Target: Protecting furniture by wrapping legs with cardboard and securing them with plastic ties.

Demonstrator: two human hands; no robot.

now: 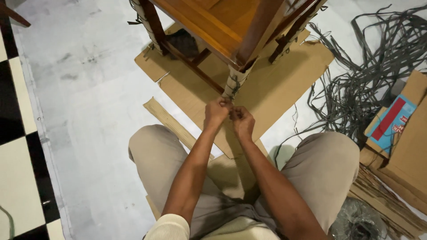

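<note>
At your right, a brown cardboard box (411,151) lies flattened on the floor, with a rectangular blue label (391,126) crossed by a red stripe stuck on its upper-left flap, beside grey straps.

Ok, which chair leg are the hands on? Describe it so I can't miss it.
Start at the wooden chair on the flat cardboard. Take the leg nearest the person, where both hands meet at its foot. Its lower part is wrapped in pale cardboard tied with dark strapping.
</note>
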